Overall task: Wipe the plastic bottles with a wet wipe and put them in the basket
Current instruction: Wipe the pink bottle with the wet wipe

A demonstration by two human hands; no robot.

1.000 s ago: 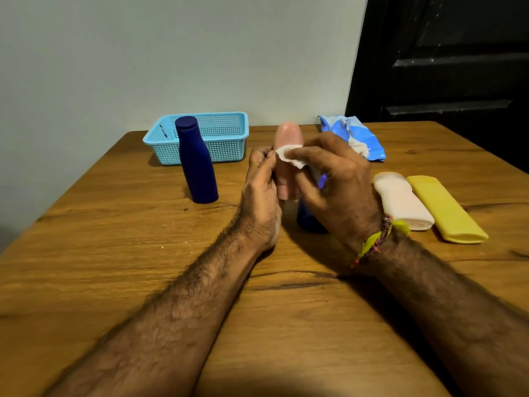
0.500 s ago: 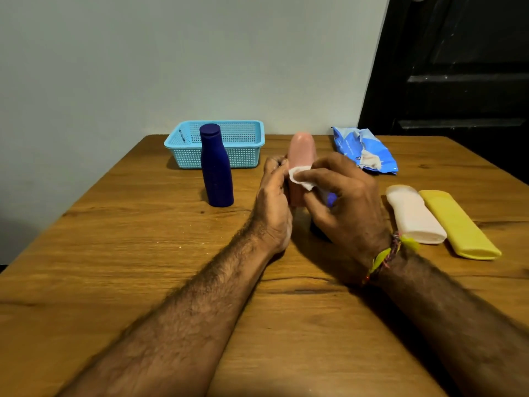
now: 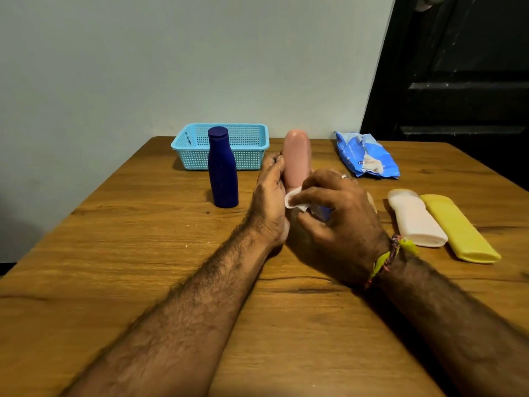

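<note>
A pink plastic bottle (image 3: 297,157) stands upright at the table's middle, its lower part hidden behind my hands. My left hand (image 3: 270,202) holds its left side with curled fingers. My right hand (image 3: 337,216) pinches a white wet wipe (image 3: 294,200) against the bottle's lower body. A dark blue bottle (image 3: 222,167) stands upright to the left. A white bottle (image 3: 415,217) and a yellow bottle (image 3: 458,227) lie side by side on the right. The light blue basket (image 3: 249,156) sits at the back against the wall.
A blue wet-wipe pack (image 3: 365,157) lies torn open at the back right of the wooden table (image 3: 143,253). A grey wall runs behind the table, and a dark door stands at the right. Something blue shows under my right hand.
My right hand has slid the wipe down the pink bottle from near its top to its lower body. More of the bottle's upper part shows now.
</note>
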